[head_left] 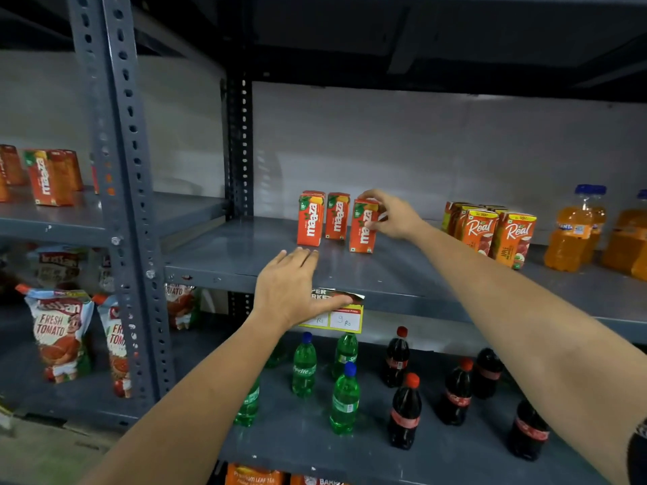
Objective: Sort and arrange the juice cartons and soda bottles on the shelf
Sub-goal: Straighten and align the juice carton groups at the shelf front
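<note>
Maaza cartons: three red cartons stood in a row mid-shelf, the left carton [311,218] and middle carton [337,216] upright and just apart, the right carton [363,226] nearest the front and slightly tilted.
Right hand: the right hand [394,214] was closed around the right carton, fingers curled over its top and thumb on its side.
Left hand: the left hand [292,287] lay flat and open, palm down, on the front edge of the grey shelf [227,253], gripping nothing, fingertips just short of the left carton.
Open room: bare shelf stretched from the cartons left to the upright post [119,190], and a clear strip ran along the front lip.
Real cartons: a tight cluster of Real cartons [497,232] sat to the right, apart from the red row.
Orange bottles: orange soda bottles [574,232] stood at the far right.
Lower shelf: green bottles [345,400] and cola bottles [406,411] were scattered loosely, gaps between them.
Price tag: a price tag [345,318] hung from the shelf edge beside the left hand.
</note>
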Tool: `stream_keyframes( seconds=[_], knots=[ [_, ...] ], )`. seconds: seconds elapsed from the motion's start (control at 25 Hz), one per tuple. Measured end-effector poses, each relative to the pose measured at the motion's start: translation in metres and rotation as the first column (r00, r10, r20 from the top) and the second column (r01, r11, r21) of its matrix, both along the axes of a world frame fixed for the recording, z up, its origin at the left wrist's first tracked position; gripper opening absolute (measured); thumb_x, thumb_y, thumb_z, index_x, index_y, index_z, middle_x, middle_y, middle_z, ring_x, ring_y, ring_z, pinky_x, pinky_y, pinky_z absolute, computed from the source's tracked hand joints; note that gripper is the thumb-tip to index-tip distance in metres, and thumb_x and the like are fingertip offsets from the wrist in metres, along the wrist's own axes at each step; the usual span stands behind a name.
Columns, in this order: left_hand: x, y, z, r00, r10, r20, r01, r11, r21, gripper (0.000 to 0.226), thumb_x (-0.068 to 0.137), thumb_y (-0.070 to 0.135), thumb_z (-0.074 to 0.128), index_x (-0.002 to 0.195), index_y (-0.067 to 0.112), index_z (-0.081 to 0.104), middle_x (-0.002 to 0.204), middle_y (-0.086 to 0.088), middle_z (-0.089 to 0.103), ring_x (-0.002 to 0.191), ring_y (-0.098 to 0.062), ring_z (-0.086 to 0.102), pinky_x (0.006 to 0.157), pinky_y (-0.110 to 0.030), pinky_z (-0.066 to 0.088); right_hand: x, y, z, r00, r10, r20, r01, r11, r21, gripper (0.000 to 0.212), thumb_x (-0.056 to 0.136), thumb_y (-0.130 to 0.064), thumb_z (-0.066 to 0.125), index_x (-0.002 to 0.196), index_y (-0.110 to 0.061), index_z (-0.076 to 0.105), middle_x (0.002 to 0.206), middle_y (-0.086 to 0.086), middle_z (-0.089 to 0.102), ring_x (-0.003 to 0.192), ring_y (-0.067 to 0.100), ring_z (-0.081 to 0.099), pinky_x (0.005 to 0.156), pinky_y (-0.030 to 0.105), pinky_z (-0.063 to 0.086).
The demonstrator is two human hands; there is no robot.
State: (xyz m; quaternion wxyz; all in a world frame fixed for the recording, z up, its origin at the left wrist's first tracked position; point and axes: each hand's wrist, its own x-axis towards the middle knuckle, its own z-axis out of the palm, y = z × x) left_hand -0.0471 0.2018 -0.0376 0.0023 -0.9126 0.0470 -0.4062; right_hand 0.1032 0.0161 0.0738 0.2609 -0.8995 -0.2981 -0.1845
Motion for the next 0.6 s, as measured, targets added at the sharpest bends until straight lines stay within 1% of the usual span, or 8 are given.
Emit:
stream_keyframes(
  seconds=[0.2,0.32,0.4,0.44,0.48,0.52,0.56,0.6],
  knots=[
    [0.002,0.003,-0.002,1.0,0.005,0.028,-0.004,1.0,-0.006,0.111,0.065,0.093,0.024,0.119,0.004,0.061,0.12,-0.007,0.067,0.115,-0.021,0.06,0.107,-0.037,0.037,-0.001,0.042,-0.003,1.0,0.002,0.015,-0.003,0.999,0.041,0.055,0.084,-0.009,0.065,0.133,-0.021,0.042,0.135,0.012,0.054,0.118,0.027,0.055,0.085,0.034,0.051],
    [0.0,0.001,0.001,0.999,-0.028,0.026,0.029,1.0,-0.01,0.11,0.063,0.093,0.026,0.123,0.007,0.058,0.125,-0.005,0.064,0.118,-0.02,0.057,0.107,-0.036,0.036,0.001,0.047,-0.008,1.0,0.011,-0.015,-0.009,0.993,0.12,0.054,0.086,-0.009,0.062,0.133,-0.023,0.04,0.133,0.011,0.054,0.117,0.026,0.056,0.078,0.029,0.05],
    [0.0,0.002,0.01,0.992,-0.128,-0.016,0.122,0.972,-0.203,0.105,0.061,0.096,0.026,0.124,0.018,0.056,0.126,0.001,0.063,0.114,-0.017,0.059,0.097,-0.037,0.044,0.003,0.044,-0.021,0.997,0.054,-0.06,-0.037,0.968,0.248,0.061,0.084,-0.013,0.065,0.135,-0.03,0.036,0.127,0.008,0.054,0.113,0.023,0.057,0.075,0.028,0.049],
    [0.002,0.007,0.02,0.971,-0.237,-0.035,0.198,0.876,-0.44,0.1,0.058,0.097,0.03,0.122,0.025,0.057,0.124,0.004,0.063,0.111,-0.014,0.06,0.089,-0.034,0.047,0.001,0.041,-0.028,0.992,0.089,-0.093,-0.052,0.937,0.346,0.069,0.081,-0.016,0.069,0.136,-0.034,0.032,0.123,0.004,0.051,0.111,0.02,0.055,0.078,0.03,0.049],
    [0.007,0.015,0.033,0.931,-0.364,-0.019,0.253,0.683,-0.686,0.093,0.056,0.096,0.037,0.116,0.03,0.059,0.121,0.006,0.064,0.109,-0.011,0.06,0.083,-0.029,0.047,0.0,0.038,-0.032,0.985,0.119,-0.129,-0.045,0.883,0.467,0.077,0.078,-0.021,0.073,0.138,-0.037,0.027,0.122,0.002,0.046,0.11,0.017,0.052,0.082,0.034,0.048],
    [0.017,0.027,0.045,0.89,-0.455,0.022,0.261,0.469,-0.844,0.084,0.056,0.093,0.045,0.111,0.031,0.06,0.119,0.005,0.064,0.108,-0.011,0.059,0.08,-0.025,0.045,0.001,0.037,-0.033,0.977,0.136,-0.163,-0.016,0.813,0.581,0.082,0.076,-0.024,0.075,0.138,-0.039,0.024,0.123,0.001,0.043,0.109,0.016,0.049,0.086,0.037,0.048],
    [0.029,0.038,0.054,0.883,-0.468,0.042,0.23,0.353,-0.907,0.074,0.061,0.084,0.056,0.111,0.029,0.061,0.118,0.003,0.064,0.108,-0.011,0.059,0.079,-0.021,0.044,0.004,0.035,-0.033,0.967,0.146,-0.206,0.029,0.747,0.665,0.081,0.075,-0.025,0.075,0.138,-0.036,0.025,0.126,0.003,0.044,0.109,0.017,0.051,0.09,0.039,0.049],
    [0.042,0.049,0.059,0.908,-0.417,0.03,0.182,0.329,-0.926,0.066,0.068,0.07,0.065,0.114,0.023,0.06,0.118,0.0,0.063,0.108,-0.013,0.058,0.078,-0.02,0.044,0.005,0.035,-0.033,0.954,0.161,-0.253,0.069,0.703,0.708,0.076,0.076,-0.022,0.075,0.137,-0.029,0.03,0.128,0.008,0.049,0.11,0.021,0.054,0.092,0.042,0.05]
  ],
)
